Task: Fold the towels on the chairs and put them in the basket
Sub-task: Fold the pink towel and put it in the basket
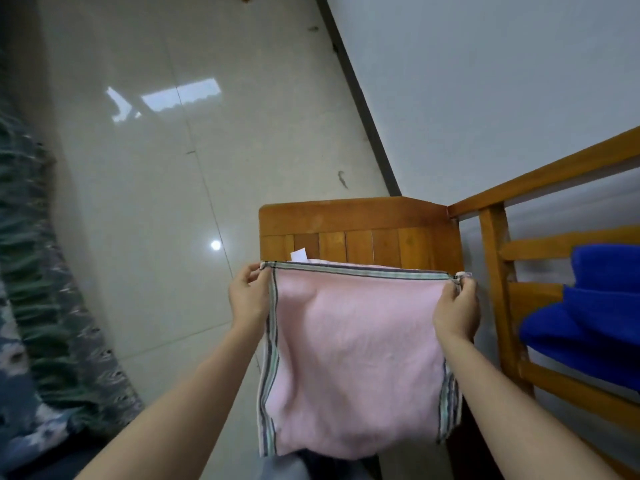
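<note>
Bare forearms (194, 410) reach in from the near edge, one from the lower left and one from the lower right. Beyond them a glossy pale tiled floor (156, 168) fills the left and far part of the scene, meeting a plain white wall (485, 81) along a dark skirting strip (356, 91). Blurred green-and-grey patterned fabric (41, 271) curves down the left edge.

At the centre hangs a pink terry towel with grey-green striped borders (353, 358), held up in the air just in front of the slatted back of a brown wooden chair (346, 220); a second layer shows behind its top edge. To the right stands another brown wooden chair with horizontal rails (498, 271), touching the first at the corner, and a bright blue towel (595, 313) is draped over its rails at the far right.

The left hand (247, 296) pinches the pink towel's top left corner between thumb and curled fingers, and the right hand (457, 306) pinches the top right corner the same way, keeping the top edge taut and level. A small white tag (298, 254) sticks up behind that edge near the left hand.
</note>
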The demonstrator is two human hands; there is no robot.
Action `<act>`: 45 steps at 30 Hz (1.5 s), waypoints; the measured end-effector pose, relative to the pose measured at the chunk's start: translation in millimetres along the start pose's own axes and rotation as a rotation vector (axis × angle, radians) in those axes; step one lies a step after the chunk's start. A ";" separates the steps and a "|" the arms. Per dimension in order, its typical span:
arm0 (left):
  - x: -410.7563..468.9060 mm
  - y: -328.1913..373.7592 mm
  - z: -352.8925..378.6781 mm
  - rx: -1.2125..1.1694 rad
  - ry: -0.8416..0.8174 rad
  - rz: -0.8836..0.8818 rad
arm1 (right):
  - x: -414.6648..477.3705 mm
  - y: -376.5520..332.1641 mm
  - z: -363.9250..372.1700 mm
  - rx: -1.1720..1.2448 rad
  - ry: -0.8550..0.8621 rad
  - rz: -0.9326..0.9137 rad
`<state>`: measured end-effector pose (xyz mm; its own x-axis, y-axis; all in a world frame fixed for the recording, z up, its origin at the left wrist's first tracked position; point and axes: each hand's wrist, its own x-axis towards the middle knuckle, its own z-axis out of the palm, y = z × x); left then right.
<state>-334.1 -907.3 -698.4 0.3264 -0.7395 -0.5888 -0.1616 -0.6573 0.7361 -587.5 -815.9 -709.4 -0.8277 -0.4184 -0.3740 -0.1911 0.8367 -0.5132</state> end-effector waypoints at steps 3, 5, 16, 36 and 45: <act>13.2 -9.2 5.5 0.105 -0.023 -0.033 | 10.4 7.1 4.9 -0.069 -0.036 0.010; 20.3 -14.0 7.3 0.207 -0.024 -0.019 | 14.5 9.5 5.9 -0.107 -0.047 0.028; 29.4 -11.0 27.7 0.474 -0.009 -0.023 | 21.7 11.1 6.3 -0.075 -0.091 0.055; -12.0 25.4 -67.7 0.203 -0.314 0.064 | -24.2 -27.6 -45.4 0.401 -0.088 0.143; -80.7 58.9 -160.4 0.332 -0.395 0.248 | -104.3 -62.2 -114.3 0.551 -0.120 0.063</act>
<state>-220.5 -863.1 -554.0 -0.1213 -0.8337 -0.5387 -0.4936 -0.4202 0.7614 -549.6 -783.9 -550.2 -0.7563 -0.4379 -0.4860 0.1873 0.5670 -0.8022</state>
